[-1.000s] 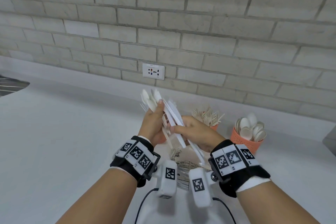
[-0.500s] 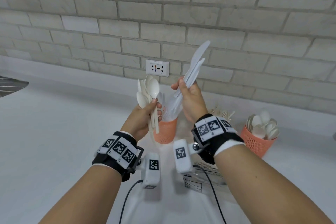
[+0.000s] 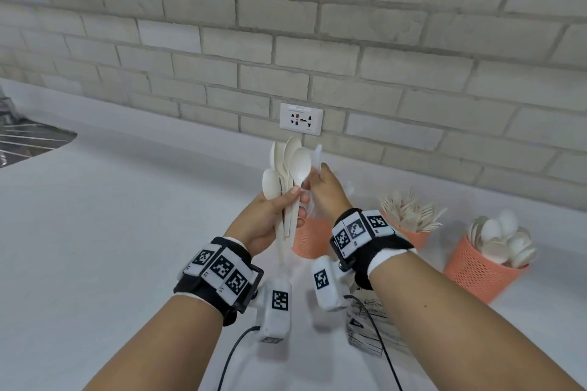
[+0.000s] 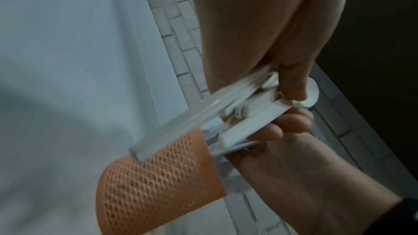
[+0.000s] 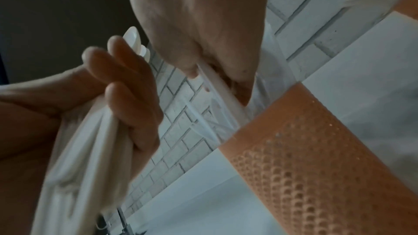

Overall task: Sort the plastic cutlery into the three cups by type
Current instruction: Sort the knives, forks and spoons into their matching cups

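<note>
Right hand [image 3: 324, 192] lowered knives [image 3: 317, 157] beside spoons [image 3: 287, 168]; camera tilted up

Both forearms reach forward, wrists strapped. The left hand [image 3: 270, 216] is raised with its fingers curled closed; the right hand [image 3: 324, 190] beside it pinches, knuckles up.

Smooth white plastic spoons [image 3: 290, 168]; orange perforated plastic cups [image 3: 476, 273]; matt white countertop [image 3: 111, 216]; rough painted brick wall [image 3: 317, 25].

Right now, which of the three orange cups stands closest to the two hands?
The leftmost orange cup, directly below the right hand and beside the left hand. The fork cup and the spoon cup stand farther right.
</note>
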`<state>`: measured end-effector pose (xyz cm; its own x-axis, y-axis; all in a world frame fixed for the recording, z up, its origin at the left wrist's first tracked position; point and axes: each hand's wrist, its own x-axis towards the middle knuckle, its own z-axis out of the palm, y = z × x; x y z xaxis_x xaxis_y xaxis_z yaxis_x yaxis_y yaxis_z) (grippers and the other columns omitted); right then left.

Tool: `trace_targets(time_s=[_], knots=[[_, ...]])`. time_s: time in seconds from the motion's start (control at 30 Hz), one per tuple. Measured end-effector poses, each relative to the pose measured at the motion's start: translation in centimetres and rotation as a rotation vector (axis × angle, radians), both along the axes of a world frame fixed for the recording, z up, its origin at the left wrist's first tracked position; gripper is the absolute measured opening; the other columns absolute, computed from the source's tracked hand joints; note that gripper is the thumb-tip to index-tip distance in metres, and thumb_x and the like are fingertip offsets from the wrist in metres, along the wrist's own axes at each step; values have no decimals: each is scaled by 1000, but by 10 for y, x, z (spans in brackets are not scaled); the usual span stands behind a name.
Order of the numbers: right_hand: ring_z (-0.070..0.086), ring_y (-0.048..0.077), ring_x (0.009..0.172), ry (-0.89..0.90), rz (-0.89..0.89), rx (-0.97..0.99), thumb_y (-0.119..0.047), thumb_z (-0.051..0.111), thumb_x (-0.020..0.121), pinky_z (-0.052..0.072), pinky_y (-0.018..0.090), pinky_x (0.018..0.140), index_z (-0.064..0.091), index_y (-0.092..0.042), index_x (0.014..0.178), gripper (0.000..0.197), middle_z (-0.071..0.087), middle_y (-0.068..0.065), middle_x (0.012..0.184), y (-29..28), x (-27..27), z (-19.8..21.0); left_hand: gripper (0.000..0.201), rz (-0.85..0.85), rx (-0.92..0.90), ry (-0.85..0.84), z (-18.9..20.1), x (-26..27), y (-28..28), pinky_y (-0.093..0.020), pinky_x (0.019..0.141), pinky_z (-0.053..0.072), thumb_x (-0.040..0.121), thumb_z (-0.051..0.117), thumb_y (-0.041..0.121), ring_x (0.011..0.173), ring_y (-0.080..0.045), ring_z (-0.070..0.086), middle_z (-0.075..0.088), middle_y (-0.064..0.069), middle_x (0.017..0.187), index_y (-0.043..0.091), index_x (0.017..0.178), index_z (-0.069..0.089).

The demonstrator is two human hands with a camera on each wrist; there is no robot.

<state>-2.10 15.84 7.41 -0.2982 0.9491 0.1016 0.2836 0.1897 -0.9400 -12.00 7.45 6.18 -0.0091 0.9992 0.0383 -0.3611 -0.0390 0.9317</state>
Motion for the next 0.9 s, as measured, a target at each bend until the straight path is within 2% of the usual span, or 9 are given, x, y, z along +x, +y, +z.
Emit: trace_targets(time_s=[0.07,0.13,0.23,0.3,0.43,0.57,0.77,0.83,0.9], knots=[[51,24,113,-73,10,55,-30,39,98,41,33,92,40,-10,127,35,49,12,126,2,2,3,16,-13,5,-7,0,1,0,-22,55,50,96,46,14,54,-11,55,59,-1,68,6,86,57],[45,21,121,-15,-47,183,-24,41,97,36,27,97,36,-9,136,42,44,12,134,0,6,9,12,-18,6,-36,0,2,1,-21,52,48,95,47,14,50,-9,52,58,2,65,8,88,55],[47,11,106,68,-105,388,-11,41,97,37,14,87,48,-7,126,31,52,10,123,-7,13,21,13,-6,-3,-57,0,5,0,-19,45,41,91,54,15,42,-7,42,50,3,54,11,79,52],[48,10,99,39,-50,401,-7,47,93,38,10,80,54,-7,119,27,53,6,110,-12,18,25,14,-17,-6,-68,2,9,-1,-17,39,34,88,57,12,37,-5,37,44,4,48,14,76,50],[49,15,109,-185,-50,518,-6,52,89,36,23,97,53,-7,120,31,50,5,116,-17,28,22,24,-6,-29,-52,5,18,-1,-15,33,26,87,52,-4,31,-5,31,39,3,42,13,72,44],[48,21,119,-320,37,472,-5,39,96,35,24,99,50,-4,124,30,50,11,128,-15,38,13,21,-4,-78,-176,8,19,0,-14,31,27,85,37,-4,28,-7,30,39,2,41,15,79,42],[49,23,119,-372,33,510,-6,35,98,34,24,98,52,-3,124,32,53,12,126,-15,46,3,22,5,-54,-220,6,5,-7,-15,33,28,80,32,6,29,-9,31,46,-2,45,13,88,51],[49,22,116,-295,-3,582,-9,38,98,33,21,95,57,-2,119,29,57,11,120,-20,42,6,25,-15,-43,-195,4,4,-9,-15,34,30,81,31,8,30,-10,33,50,-3,47,12,91,54],[52,17,109,-178,19,515,-18,43,98,35,21,92,60,-5,114,27,61,8,111,-30,36,15,28,-27,-40,-162,4,6,-10,-16,35,30,84,30,9,31,-11,33,51,-4,49,11,93,56]])
